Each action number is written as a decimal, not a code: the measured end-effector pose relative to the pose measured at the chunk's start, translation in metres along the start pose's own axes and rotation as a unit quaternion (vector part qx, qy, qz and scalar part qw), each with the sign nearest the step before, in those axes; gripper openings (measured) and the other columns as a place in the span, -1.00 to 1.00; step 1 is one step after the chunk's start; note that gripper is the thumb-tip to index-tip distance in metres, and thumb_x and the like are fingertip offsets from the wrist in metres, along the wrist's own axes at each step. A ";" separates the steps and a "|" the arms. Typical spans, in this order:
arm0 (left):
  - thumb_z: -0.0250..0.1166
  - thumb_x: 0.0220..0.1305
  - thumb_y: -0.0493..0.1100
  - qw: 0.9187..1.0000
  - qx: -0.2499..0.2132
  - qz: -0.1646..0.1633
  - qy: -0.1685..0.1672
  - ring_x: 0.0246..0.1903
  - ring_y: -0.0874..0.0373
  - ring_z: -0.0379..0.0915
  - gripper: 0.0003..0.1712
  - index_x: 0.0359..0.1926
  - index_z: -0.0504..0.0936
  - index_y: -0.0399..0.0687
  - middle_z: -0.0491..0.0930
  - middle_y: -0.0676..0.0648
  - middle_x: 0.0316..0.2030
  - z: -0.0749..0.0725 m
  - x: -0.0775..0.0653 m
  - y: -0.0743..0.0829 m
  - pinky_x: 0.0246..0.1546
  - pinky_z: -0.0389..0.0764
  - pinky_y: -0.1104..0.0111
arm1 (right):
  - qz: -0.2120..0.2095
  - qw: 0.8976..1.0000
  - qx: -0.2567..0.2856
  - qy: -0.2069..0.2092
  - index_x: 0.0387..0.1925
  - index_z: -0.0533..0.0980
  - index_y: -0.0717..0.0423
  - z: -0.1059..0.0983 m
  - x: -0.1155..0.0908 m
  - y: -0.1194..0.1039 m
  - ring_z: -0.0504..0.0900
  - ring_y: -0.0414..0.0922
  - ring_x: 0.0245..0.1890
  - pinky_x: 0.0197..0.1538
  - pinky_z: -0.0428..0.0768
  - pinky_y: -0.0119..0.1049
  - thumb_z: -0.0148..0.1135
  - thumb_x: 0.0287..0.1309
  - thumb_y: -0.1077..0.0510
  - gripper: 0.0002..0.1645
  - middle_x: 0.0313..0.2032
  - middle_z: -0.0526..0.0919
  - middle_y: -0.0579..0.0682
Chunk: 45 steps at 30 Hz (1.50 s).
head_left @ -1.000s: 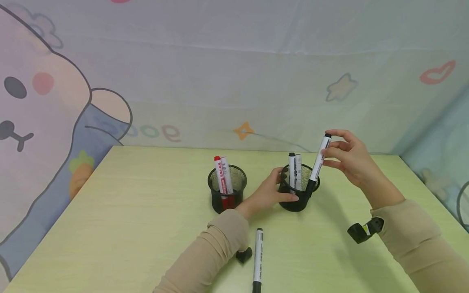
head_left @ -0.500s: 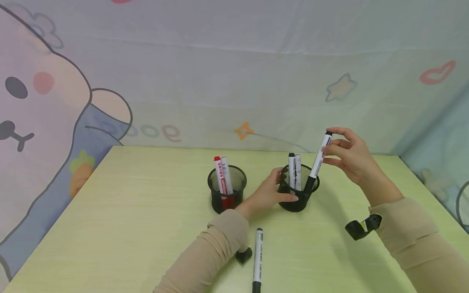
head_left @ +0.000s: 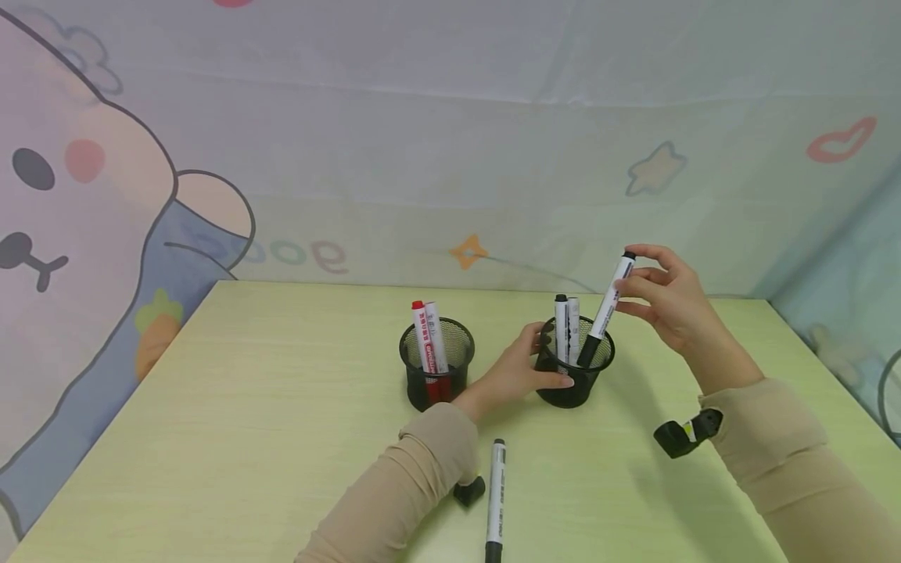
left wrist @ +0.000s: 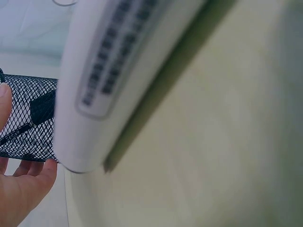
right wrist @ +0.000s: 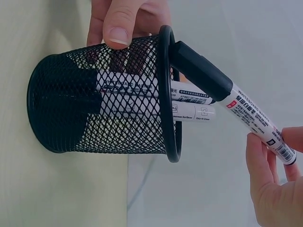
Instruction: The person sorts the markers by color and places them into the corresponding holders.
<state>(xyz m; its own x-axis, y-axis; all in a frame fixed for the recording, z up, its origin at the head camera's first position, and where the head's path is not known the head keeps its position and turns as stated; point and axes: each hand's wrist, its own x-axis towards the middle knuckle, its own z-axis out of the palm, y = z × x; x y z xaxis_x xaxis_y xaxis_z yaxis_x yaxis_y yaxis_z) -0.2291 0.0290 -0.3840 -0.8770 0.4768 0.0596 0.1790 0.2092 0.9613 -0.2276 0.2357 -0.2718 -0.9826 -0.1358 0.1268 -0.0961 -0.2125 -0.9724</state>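
My right hand pinches a black whiteboard marker near its white end, tilted with the black cap downward. In the right wrist view that cap sits right at the rim of a black mesh pen holder. Two white-barrelled markers stand inside the holder, their black ends at its bottom. My left hand grips this pen holder from the left, thumb across the front and fingers behind. In the left wrist view, the holder's mesh shows partly behind a large blurred marker barrel.
A second mesh pen holder with two red markers stands left of the gripped one. Another black marker lies on the table near the front, beside the left sleeve. A printed cloth hangs behind the table.
The right hand has moved slightly left and up, bringing the marker's cap from the holder's front right side to over its opening. The left hand and holder have stayed in place.
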 end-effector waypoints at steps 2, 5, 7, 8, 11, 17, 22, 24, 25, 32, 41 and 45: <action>0.46 0.00 -0.16 1.000 0.002 -0.001 0.000 0.25 0.06 0.20 -0.02 0.36 0.07 0.01 0.31 -0.06 0.22 0.000 0.000 0.000 0.21 0.24 0.20 | -0.001 1.000 0.001 0.002 -0.05 0.36 0.03 0.001 0.001 0.001 0.62 -0.16 -0.42 -0.30 0.64 -0.27 0.13 0.09 0.51 -0.54 -0.42 0.56 -0.04; 0.46 0.00 -0.16 1.000 0.003 0.000 -0.001 0.26 0.05 0.19 -0.02 0.36 0.07 0.01 0.30 -0.07 0.22 0.000 0.000 -0.001 0.22 0.24 0.19 | -0.003 1.000 -0.001 0.007 -0.06 0.38 0.00 0.002 0.002 0.004 0.61 -0.16 -0.41 -0.30 0.64 -0.28 0.14 0.09 0.50 -0.54 -0.42 0.56 -0.05; 0.46 0.01 -0.16 1.000 0.003 0.001 -0.002 0.26 0.04 0.18 -0.03 0.36 0.07 0.01 0.30 -0.07 0.22 -0.001 0.000 -0.001 0.22 0.24 0.19 | -0.004 1.000 -0.005 0.010 -0.07 0.38 -0.02 0.003 0.002 0.006 0.61 -0.17 -0.41 -0.30 0.64 -0.28 0.13 0.10 0.50 -0.55 -0.42 0.55 -0.05; 0.45 0.01 -0.16 1.000 0.002 0.001 -0.002 0.26 0.04 0.18 -0.03 0.36 0.07 0.01 0.30 -0.07 0.22 -0.001 0.000 -0.001 0.22 0.24 0.19 | -0.004 1.000 -0.006 0.010 -0.07 0.38 -0.02 0.003 0.002 0.007 0.61 -0.17 -0.40 -0.30 0.64 -0.29 0.13 0.10 0.50 -0.54 -0.41 0.55 -0.05; 0.45 0.02 -0.15 1.000 0.001 0.001 -0.002 0.26 0.03 0.17 -0.03 0.36 0.07 0.01 0.29 -0.07 0.23 -0.001 -0.001 -0.001 0.22 0.24 0.19 | -0.001 1.000 -0.016 0.012 -0.07 0.38 -0.04 0.004 0.002 0.012 0.60 -0.18 -0.39 -0.30 0.64 -0.30 0.12 0.11 0.50 -0.54 -0.41 0.53 -0.05; 0.45 0.02 -0.15 1.000 -0.011 0.004 -0.005 0.24 0.04 0.19 -0.04 0.36 0.07 0.01 0.30 -0.05 0.20 0.000 -0.001 -0.001 0.20 0.27 0.21 | 0.007 0.999 -0.043 0.016 -0.07 0.36 -0.08 0.006 0.003 0.020 0.60 -0.19 -0.40 -0.29 0.63 -0.32 0.13 0.11 0.48 -0.53 -0.39 0.50 -0.06; 0.45 0.02 -0.17 1.000 -0.013 0.009 -0.005 0.23 0.05 0.21 -0.04 0.35 0.08 -0.01 0.31 -0.04 0.19 -0.001 -0.001 -0.001 0.18 0.29 0.23 | 0.010 0.997 -0.073 0.018 -0.06 0.35 -0.11 0.007 0.004 0.025 0.59 -0.19 -0.39 -0.29 0.63 -0.34 0.13 0.13 0.45 -0.53 -0.36 0.47 -0.06; 0.44 0.02 -0.17 1.000 -0.014 0.012 -0.006 0.22 0.04 0.22 -0.05 0.35 0.08 -0.02 0.31 -0.05 0.18 -0.001 -0.001 -0.001 0.18 0.29 0.23 | 0.013 0.996 -0.085 0.018 -0.06 0.35 -0.11 0.008 0.004 0.028 0.59 -0.20 -0.38 -0.29 0.63 -0.35 0.13 0.13 0.44 -0.53 -0.35 0.45 -0.05; 0.44 0.02 -0.18 1.000 -0.014 0.013 -0.006 0.22 0.04 0.22 -0.05 0.35 0.08 -0.02 0.31 -0.06 0.18 -0.001 -0.002 0.000 0.18 0.29 0.22 | 0.014 0.995 -0.092 0.019 -0.05 0.35 -0.12 0.008 0.004 0.029 0.59 -0.20 -0.38 -0.29 0.63 -0.35 0.13 0.13 0.44 -0.53 -0.35 0.44 -0.04; 0.43 0.04 -0.17 1.000 -0.012 0.011 -0.009 0.22 0.03 0.22 -0.06 0.35 0.07 -0.02 0.29 -0.06 0.20 -0.002 -0.002 0.000 0.18 0.29 0.20 | 0.014 0.992 -0.123 0.015 -0.05 0.35 -0.14 0.009 0.004 0.037 0.57 -0.22 -0.38 -0.31 0.62 -0.36 0.13 0.12 0.43 -0.52 -0.33 0.43 -0.03; 0.43 0.04 -0.17 1.000 -0.012 0.011 -0.008 0.21 0.04 0.22 -0.07 0.34 0.08 -0.01 0.31 -0.05 0.18 -0.001 -0.002 0.001 0.17 0.30 0.22 | -0.008 0.978 -0.209 -0.007 0.03 0.35 -0.16 0.010 0.003 0.047 0.55 -0.22 -0.36 -0.26 0.63 -0.31 0.17 0.13 0.39 -0.48 -0.27 0.40 0.01; 0.43 0.05 -0.17 1.000 -0.012 0.012 -0.009 0.21 0.05 0.22 -0.07 0.35 0.07 -0.01 0.31 -0.05 0.19 -0.001 -0.002 0.001 0.17 0.29 0.21 | -0.020 0.972 -0.234 -0.010 0.08 0.34 -0.09 0.011 0.003 0.047 0.56 -0.22 -0.35 -0.28 0.63 -0.32 0.18 0.12 0.39 -0.46 -0.26 0.40 0.04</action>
<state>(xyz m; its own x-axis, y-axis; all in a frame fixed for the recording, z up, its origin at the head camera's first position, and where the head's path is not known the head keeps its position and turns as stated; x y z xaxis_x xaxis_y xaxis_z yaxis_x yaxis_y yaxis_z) -0.2279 0.0273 -0.3826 -0.8644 0.4969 0.0773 0.1887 0.1780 0.9658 -0.2335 0.2143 -0.3152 -0.9738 -0.1567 0.1651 -0.2002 0.2448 -0.9487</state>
